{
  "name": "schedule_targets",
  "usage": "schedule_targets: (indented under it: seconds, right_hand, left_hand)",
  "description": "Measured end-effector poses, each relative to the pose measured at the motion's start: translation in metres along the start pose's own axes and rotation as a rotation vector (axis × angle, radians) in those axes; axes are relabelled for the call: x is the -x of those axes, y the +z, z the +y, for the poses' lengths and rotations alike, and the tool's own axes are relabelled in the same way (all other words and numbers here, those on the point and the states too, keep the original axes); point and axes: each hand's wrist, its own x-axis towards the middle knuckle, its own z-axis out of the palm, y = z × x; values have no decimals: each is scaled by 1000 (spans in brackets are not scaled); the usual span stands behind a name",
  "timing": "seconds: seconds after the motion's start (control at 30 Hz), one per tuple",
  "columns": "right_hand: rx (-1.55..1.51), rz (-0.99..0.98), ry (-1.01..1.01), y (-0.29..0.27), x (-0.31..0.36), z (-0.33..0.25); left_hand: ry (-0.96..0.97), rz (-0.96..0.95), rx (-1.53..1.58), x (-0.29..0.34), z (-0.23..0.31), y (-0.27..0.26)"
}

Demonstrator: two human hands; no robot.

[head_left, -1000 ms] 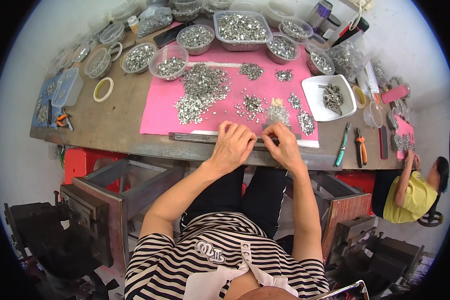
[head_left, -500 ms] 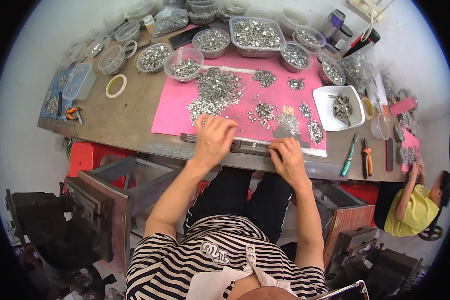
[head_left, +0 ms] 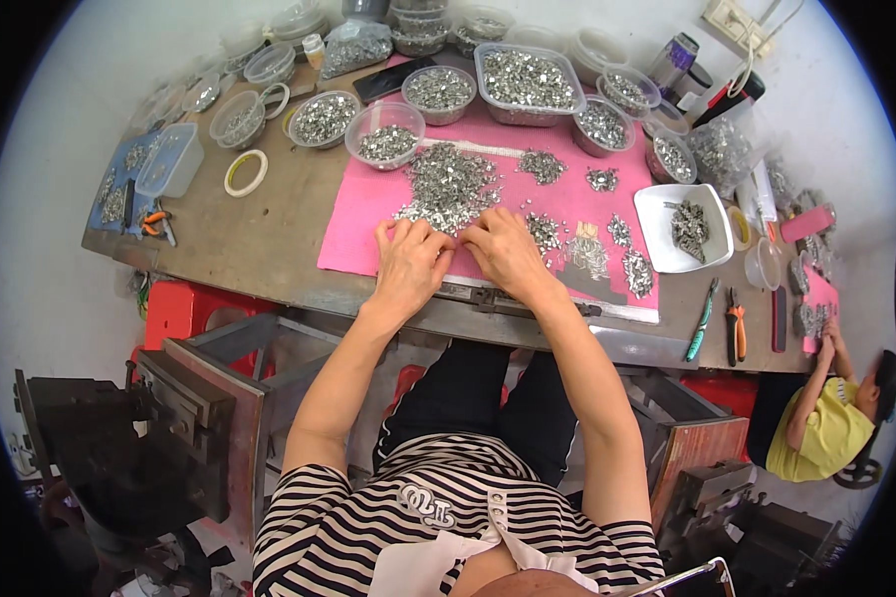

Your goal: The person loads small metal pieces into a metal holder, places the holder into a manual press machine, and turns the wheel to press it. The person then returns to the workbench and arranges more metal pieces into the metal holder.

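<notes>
Both my hands are at the near edge of a large pile of small shiny metal pieces (head_left: 451, 179) on a pink mat (head_left: 353, 224). My left hand (head_left: 411, 264) has its fingers bent and drawn together, tips down by the pile's near left side. Close beside it, my right hand (head_left: 506, 254) curls its fingers the same way, its wrist over a dark metal bar (head_left: 484, 297) along the bench's front edge. Whatever the fingertips pinch is too small or hidden to make out. Right of my right hand lies a smaller heap of metal pieces (head_left: 544, 232).
Plastic bowls (head_left: 386, 141) and a rectangular tub (head_left: 530, 85) of metal parts line the back. A white tray (head_left: 657, 234), teal tool (head_left: 703, 320) and orange-handled pliers (head_left: 735, 326) lie right. Tape (head_left: 246, 173) sits left. Another person (head_left: 824, 428) works far right.
My right hand has moved left and away from me, from the metal bar to the pile. My left hand has shifted slightly, its fingers now down by the pile.
</notes>
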Motion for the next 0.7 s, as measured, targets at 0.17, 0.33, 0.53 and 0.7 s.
schedule_targets:
  seconds: [0.17, 0.33, 0.53, 0.7]
  right_hand:
    - [117, -22, -39, 0, -3, -3]
    - [172, 28, -3, -8, 6, 1]
    - [-189, 143, 306, -81, 62, 3]
    - [-304, 220, 399, -87, 115, -6]
  left_hand:
    - [19, 6, -22, -2, 1, 0]
    - [26, -15, -38, -4, 3, 3]
    - [128, 16, 148, -3, 44, 7]
    - [259, -20, 312, 5, 86, 35]
